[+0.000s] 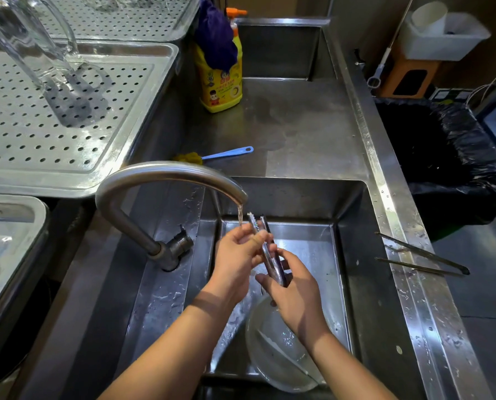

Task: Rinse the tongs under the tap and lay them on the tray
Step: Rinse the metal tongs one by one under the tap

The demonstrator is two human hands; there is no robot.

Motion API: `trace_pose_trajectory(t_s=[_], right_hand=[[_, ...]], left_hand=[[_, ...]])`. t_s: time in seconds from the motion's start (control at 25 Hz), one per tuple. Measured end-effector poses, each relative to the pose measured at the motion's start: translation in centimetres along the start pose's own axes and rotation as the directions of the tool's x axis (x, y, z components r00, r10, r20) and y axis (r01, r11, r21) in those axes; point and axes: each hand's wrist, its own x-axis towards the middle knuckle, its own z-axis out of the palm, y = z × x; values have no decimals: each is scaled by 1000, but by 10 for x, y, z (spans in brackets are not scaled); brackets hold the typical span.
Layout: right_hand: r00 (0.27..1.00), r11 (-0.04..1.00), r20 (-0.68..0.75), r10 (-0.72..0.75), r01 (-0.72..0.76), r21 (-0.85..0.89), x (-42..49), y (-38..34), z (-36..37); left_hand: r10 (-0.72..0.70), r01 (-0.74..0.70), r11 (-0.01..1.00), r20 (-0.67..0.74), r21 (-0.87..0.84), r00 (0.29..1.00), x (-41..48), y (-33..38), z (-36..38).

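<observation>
You hold the tongs (267,254) at frame centre, tips up beside the tap's (169,173) water stream (240,215). Your right hand (294,295) grips the handle end and your left hand (238,255) pinches the arms. Rinsing looks underway; laying them on the perforated tray (157,57), upper left, is not yet done.

The tongs (265,249) hang over the sink (356,249), just right of the tap (166,172), with the left hand (238,255) nearer their tips and the right hand (296,293) at their near end. In the basin below lies what seems a bowl (281,362). The tray (125,111) sits behind-left. Spare tongs (422,255) lie on the sink's right rim.
</observation>
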Motion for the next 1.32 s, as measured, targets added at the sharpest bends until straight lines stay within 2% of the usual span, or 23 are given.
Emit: trace_pose_trajectory(t_s=[0.12,0.24,0.32,0.4,0.48,0.56,0.64,0.68,0.76,0.92,1.08,1.16,1.32], right_hand=[[999,993,-43,0,-5,-115,-1,2,-1],[997,997,-7,71,-71,32,0,1,3],[996,996,-20,88,-88,25,-1,3,2],[995,990,-65,81,-88,-110,-4,6,1],[997,986,-73,12,-24,-163,-5,7,2],[1000,1000,-4,12,-12,-18,-6,1,4],[982,963,150,119,-150,223,-6,-6,3],[965,943,217,150,-205,260,-6,-6,2],[954,958,253,163,-214,189,-10,-2,2],[974,973,166,155,-180,146,-19,2,6],[982,977,142,122,-144,155,-15,-1,6],[986,982,137,94,-114,148,-13,-4,4],[989,995,142,29,-42,88,-11,-7,2]], left_hand=[[23,-25,999,-62,-35,998,9,8,2],[-70,69,996,-15,-54,997,3,0,4],[-97,98,995,29,-24,995,-4,-5,1],[-27,28,997,-10,74,1000,-2,-4,-1],[82,-62,977,-91,204,992,4,0,-1],[145,-111,960,-117,258,982,7,3,-1],[129,-96,966,-122,239,984,5,0,-2],[124,-89,965,-132,245,984,3,-2,-3],[135,-88,947,-136,307,981,1,-8,-7],[115,-80,918,-67,390,991,3,-7,-6],[162,-131,919,-54,373,985,5,-3,-1],[129,-108,933,-38,344,991,4,-1,2],[41,5,963,-163,271,986,13,11,8]])
